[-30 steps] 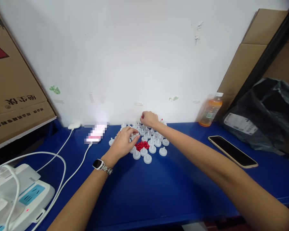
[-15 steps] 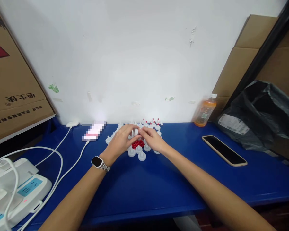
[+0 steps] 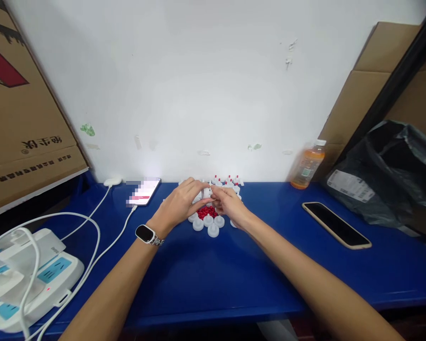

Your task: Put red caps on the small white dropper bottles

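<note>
My left hand (image 3: 180,201), with a watch (image 3: 146,234) on its wrist, grips a white nozzle cap (image 3: 206,192) between thumb and fingers. Pinched fingers of my right hand (image 3: 232,204) meet the cap's right end; whatever they hold is too small to make out. Below both hands lies a pile of small red tip caps (image 3: 207,213). Several white nozzle caps (image 3: 213,230) stand around that pile, spouts up. Behind the right hand, more white caps (image 3: 229,182) carry red tips. The left hand hides part of the group.
At left, a power strip (image 3: 53,279) trails white cables, one reaching a lit phone (image 3: 147,192). On the right are another phone (image 3: 335,225), an orange drink bottle (image 3: 308,163) and a dark plastic bag (image 3: 386,166). The blue table (image 3: 213,279) meets a white wall (image 3: 213,85).
The view has shifted slightly, so everything sits a little further right. My right fingers have closed in against the end of the white nozzle cap, which stays in my left hand.
</note>
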`<action>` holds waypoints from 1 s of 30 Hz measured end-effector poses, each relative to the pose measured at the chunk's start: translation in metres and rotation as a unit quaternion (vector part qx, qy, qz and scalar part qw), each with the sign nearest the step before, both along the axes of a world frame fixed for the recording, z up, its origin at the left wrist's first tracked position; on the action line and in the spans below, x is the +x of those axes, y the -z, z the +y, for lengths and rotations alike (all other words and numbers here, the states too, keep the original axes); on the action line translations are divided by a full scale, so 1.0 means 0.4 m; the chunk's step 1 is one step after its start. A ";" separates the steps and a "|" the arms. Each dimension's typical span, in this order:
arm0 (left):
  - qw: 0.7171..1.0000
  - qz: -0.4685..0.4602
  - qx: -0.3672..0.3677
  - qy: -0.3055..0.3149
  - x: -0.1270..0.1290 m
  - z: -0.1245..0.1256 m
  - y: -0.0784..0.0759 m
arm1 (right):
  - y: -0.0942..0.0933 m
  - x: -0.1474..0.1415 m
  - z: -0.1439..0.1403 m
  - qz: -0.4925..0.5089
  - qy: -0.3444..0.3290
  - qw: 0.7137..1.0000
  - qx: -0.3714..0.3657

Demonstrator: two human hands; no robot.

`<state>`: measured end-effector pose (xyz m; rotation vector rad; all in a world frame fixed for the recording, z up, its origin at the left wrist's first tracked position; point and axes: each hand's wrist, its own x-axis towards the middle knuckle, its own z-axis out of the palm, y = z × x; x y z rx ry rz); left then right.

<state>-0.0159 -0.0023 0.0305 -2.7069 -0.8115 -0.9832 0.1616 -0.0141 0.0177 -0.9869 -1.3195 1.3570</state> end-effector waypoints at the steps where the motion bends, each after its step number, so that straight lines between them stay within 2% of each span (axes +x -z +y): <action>1: 1.000 0.004 0.008 0.000 -0.001 0.001 -0.001 | -0.008 -0.002 -0.007 0.011 -0.005 1.000 -0.017; 6: 0.998 0.026 0.057 0.001 0.000 0.001 -0.008 | -0.036 -0.002 -0.029 0.045 -0.015 0.997 -0.056; 13: 0.992 0.054 0.110 -0.006 0.002 0.001 -0.014 | -0.050 0.010 -0.034 0.041 -0.038 0.995 -0.079; 17: 0.991 0.046 0.127 0.002 0.012 0.004 -0.006 | -0.059 0.014 -0.038 0.054 -0.067 0.987 -0.133; 20: 0.985 0.037 0.169 0.027 -0.008 0.011 -0.007 | -0.071 0.031 -0.036 0.071 -0.106 0.975 -0.181; 22: 0.978 -0.014 0.207 0.031 -0.042 0.020 -0.014 | -0.076 0.056 -0.028 0.077 -0.110 0.972 -0.192; 24: 0.963 -0.126 0.237 -0.036 -0.077 0.029 -0.021 | -0.071 0.085 -0.015 0.063 -0.070 0.981 -0.168; 26: 0.963 -0.182 0.177 -0.095 -0.094 0.037 -0.023 | -0.057 0.106 -0.003 0.001 0.001 0.997 -0.082; 27: 0.974 -0.168 0.120 -0.090 -0.092 0.039 -0.020 | -0.046 0.110 0.002 -0.064 0.032 0.997 -0.018; 28: 0.984 -0.150 0.061 -0.074 -0.083 0.039 -0.015 | -0.035 0.110 0.006 -0.143 0.056 0.987 0.046; 30: 0.993 -0.098 -0.049 -0.047 -0.056 0.038 0.001 | -0.013 0.104 0.011 -0.293 0.070 0.942 0.149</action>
